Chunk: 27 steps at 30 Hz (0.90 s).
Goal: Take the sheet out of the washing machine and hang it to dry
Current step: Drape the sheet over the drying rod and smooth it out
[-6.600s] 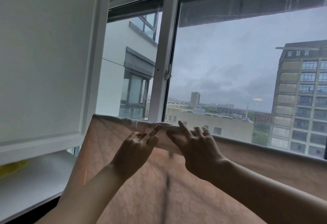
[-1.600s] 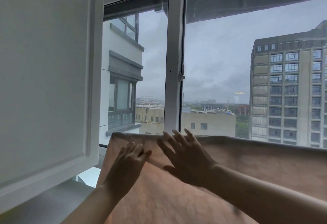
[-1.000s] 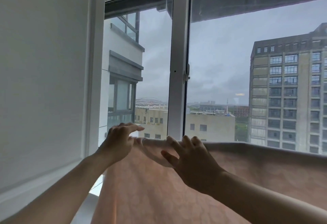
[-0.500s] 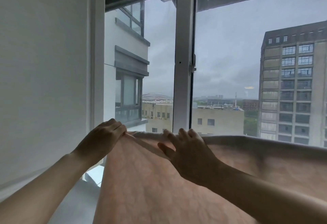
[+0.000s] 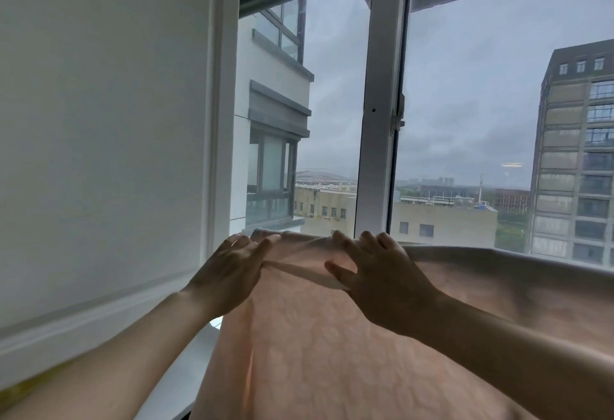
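**Sheet up by the window, hands flat on it**

Peach sheet hangs in front of the window frame. Left hand and right hand both rest straight fingers on its top edge, a fold stretched between them. No readable writing anywhere.

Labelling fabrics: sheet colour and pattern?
Sheet: pale peach-pink, faint tone-on-tone floral print; head view.

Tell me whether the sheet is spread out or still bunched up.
Spread out: the sheet hangs flat before the window, with one slanting crease between the left hand and right hand.
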Available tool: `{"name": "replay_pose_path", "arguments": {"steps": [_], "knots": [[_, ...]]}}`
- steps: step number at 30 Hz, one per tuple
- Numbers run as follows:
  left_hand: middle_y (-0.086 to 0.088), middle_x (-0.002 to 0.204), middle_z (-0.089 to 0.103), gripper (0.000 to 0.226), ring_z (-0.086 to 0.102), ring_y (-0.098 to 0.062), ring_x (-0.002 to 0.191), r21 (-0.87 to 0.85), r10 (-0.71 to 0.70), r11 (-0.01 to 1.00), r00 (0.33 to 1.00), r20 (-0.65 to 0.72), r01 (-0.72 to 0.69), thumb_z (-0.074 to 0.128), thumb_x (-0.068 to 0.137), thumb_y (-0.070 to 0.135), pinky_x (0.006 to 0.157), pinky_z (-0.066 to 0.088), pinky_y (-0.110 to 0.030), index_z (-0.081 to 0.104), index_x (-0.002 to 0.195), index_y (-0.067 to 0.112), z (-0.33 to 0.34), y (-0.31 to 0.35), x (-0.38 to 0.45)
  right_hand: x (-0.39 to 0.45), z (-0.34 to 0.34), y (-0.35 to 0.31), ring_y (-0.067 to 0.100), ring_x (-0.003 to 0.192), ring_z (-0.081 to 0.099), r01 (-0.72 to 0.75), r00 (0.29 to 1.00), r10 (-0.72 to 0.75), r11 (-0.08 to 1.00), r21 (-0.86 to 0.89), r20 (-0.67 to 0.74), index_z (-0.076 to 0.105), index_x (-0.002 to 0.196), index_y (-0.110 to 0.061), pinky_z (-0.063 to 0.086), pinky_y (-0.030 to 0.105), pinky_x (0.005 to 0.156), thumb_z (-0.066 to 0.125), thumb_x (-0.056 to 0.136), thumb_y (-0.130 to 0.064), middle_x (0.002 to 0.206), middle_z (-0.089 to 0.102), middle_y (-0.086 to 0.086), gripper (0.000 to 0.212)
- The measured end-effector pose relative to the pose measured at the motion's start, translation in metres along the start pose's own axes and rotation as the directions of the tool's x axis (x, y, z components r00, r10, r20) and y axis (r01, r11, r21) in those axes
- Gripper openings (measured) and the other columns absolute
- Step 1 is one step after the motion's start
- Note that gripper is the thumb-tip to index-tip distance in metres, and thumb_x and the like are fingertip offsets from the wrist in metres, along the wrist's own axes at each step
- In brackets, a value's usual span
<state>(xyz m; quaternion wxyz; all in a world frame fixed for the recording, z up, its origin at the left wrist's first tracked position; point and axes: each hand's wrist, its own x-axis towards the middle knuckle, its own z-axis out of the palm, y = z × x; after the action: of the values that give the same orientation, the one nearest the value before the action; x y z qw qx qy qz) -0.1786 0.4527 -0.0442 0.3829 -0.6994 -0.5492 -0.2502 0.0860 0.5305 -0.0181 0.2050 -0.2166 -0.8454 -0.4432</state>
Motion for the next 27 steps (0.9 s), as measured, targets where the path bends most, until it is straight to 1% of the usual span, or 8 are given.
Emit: {"name": "replay_pose_path", "arguments": {"steps": [3, 6, 9, 11, 16, 19, 24, 27], "knots": [[-0.005, 0.085, 0.065, 0.059, 0.057, -0.026, 0.08, 0.031, -0.034, 0.999, 0.999, 0.013, 0.034, 0.054, 0.084, 0.002, 0.096, 0.046, -0.042, 0.043, 0.141, 0.014, 0.0, 0.0, 0.008, -0.004, 0.002, 0.004, 0.036, 0.102, 0.057, 0.002, 1.0, -0.003, 1.0, 0.01, 0.026, 0.064, 0.119, -0.029, 0.051, 0.048, 0.08, 0.078, 0.072, -0.036, 0.138, 0.048, 0.021, 0.05], [-0.005, 0.083, 0.066, 0.048, 0.059, -0.026, 0.088, 0.037, -0.091, 0.995, 0.995, 0.038, 0.089, 0.05, 0.094, 0.008, 0.106, 0.039, -0.049, 0.046, 0.141, 0.016, 0.001, 0.004, 0.017, -0.007, 0.0, 0.007, 0.036, 0.101, 0.056, -0.007, 1.0, 0.007, 1.0, 0.002, 0.029, 0.064, 0.118, -0.029, 0.05, 0.048, 0.078, 0.075, 0.075, -0.036, 0.139, 0.047, 0.021, 0.045], [-0.003, 0.085, 0.067, 0.024, 0.061, -0.026, 0.088, 0.012, -0.121, 0.992, 0.992, -0.036, 0.122, 0.052, 0.096, 0.011, 0.096, 0.042, -0.045, 0.067, 0.115, 0.017, 0.0, 0.008, 0.037, -0.01, -0.003, 0.007, 0.036, 0.101, 0.055, 0.0, 1.0, -0.001, 1.0, 0.006, 0.012, 0.064, 0.117, -0.029, 0.05, 0.047, 0.077, 0.071, 0.079, -0.037, 0.139, 0.046, 0.021, 0.04], [-0.002, 0.091, 0.063, 0.018, 0.057, -0.024, 0.091, -0.002, -0.147, 0.989, 0.989, -0.033, 0.147, 0.053, 0.095, 0.011, 0.089, 0.042, -0.039, 0.07, 0.098, 0.016, -0.003, 0.008, 0.049, -0.012, -0.005, 0.007, 0.036, 0.101, 0.055, 0.005, 1.0, -0.005, 1.0, 0.008, 0.007, 0.064, 0.118, -0.03, 0.049, 0.047, 0.077, 0.07, 0.08, -0.037, 0.14, 0.045, 0.021, 0.039], [-0.003, 0.086, 0.061, 0.021, 0.055, -0.022, 0.077, 0.032, -0.167, 0.986, 0.985, 0.04, 0.165, 0.048, 0.089, -0.004, 0.07, 0.044, -0.03, 0.054, 0.082, 0.015, -0.004, 0.003, 0.053, -0.016, -0.007, 0.008, 0.037, 0.097, 0.054, 0.023, 1.0, -0.023, 1.0, -0.015, -0.002, 0.062, 0.12, -0.029, 0.048, 0.045, 0.075, 0.07, 0.079, -0.038, 0.139, 0.045, 0.023, 0.042], [-0.004, 0.075, 0.057, 0.019, 0.052, -0.024, 0.068, 0.062, -0.289, 0.957, 0.949, 0.123, 0.283, 0.038, 0.092, -0.001, 0.06, 0.038, -0.03, 0.044, 0.084, 0.015, -0.008, -0.001, 0.052, -0.014, -0.007, 0.006, 0.038, 0.096, 0.054, 0.028, 0.999, -0.028, 1.0, 0.006, -0.021, 0.057, 0.128, -0.032, 0.047, 0.045, 0.076, 0.07, 0.08, -0.037, 0.137, 0.046, 0.026, 0.05], [-0.006, 0.082, 0.056, 0.018, 0.061, -0.03, 0.077, 0.083, -0.4, 0.916, 0.906, 0.139, 0.392, 0.036, 0.093, -0.001, 0.067, 0.046, -0.033, 0.045, 0.088, 0.013, -0.011, -0.001, 0.05, -0.004, -0.01, -0.001, 0.04, 0.094, 0.058, 0.044, 0.999, -0.044, 0.999, 0.011, -0.028, 0.049, 0.135, -0.032, 0.049, 0.046, 0.074, 0.068, 0.083, -0.037, 0.135, 0.047, 0.028, 0.055], [-0.011, 0.074, 0.065, 0.019, 0.063, -0.033, 0.067, 0.25, -0.336, 0.918, 0.939, 0.077, 0.308, 0.054, 0.082, -0.012, 0.076, 0.053, -0.04, 0.055, 0.083, 0.007, -0.018, 0.007, 0.04, -0.001, -0.011, -0.003, 0.04, 0.096, 0.058, 0.058, 0.998, -0.057, 0.998, 0.015, -0.031, 0.05, 0.134, -0.031, 0.049, 0.045, 0.075, 0.068, 0.083, -0.037, 0.135, 0.047, 0.027, 0.055]]}}
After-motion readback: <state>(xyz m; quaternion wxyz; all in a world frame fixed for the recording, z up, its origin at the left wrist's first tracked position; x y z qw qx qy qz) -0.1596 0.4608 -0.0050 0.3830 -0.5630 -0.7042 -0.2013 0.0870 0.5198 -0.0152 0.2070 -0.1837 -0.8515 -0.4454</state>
